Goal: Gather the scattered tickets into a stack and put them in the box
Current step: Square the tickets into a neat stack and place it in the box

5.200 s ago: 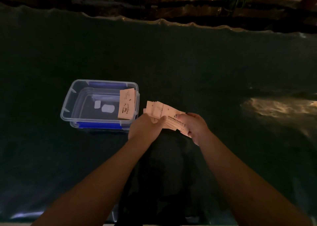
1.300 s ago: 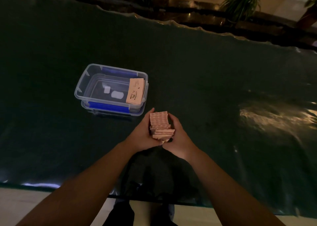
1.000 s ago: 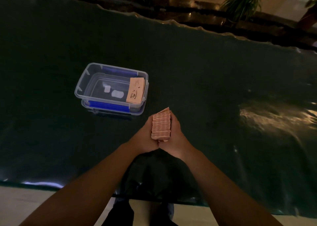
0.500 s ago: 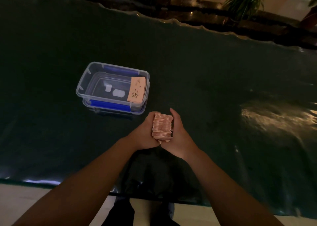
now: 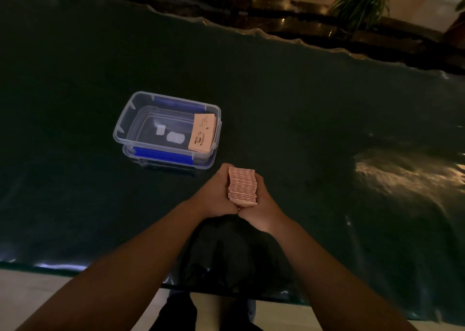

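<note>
A squared stack of pink tickets (image 5: 242, 186) stands on edge between my two hands just above the dark table. My left hand (image 5: 214, 194) presses its left side and my right hand (image 5: 261, 203) presses its right side, thumbs meeting below it. A clear plastic box (image 5: 127, 119) with blue clips sits to the upper left of my hands, a short gap away. One pink ticket (image 5: 202, 135) leans against the box's right inner wall.
A dark green glossy cover (image 5: 314, 109) spreads over the whole table, with a bright glare patch (image 5: 402, 177) at the right. The table's near edge (image 5: 50, 266) runs below my forearms. Potted plants (image 5: 359, 1) stand behind the far edge.
The fanned tickets of five seconds ago are now a tight stack. In the last second both hands have squared it up with small shifts, staying in the same spot.
</note>
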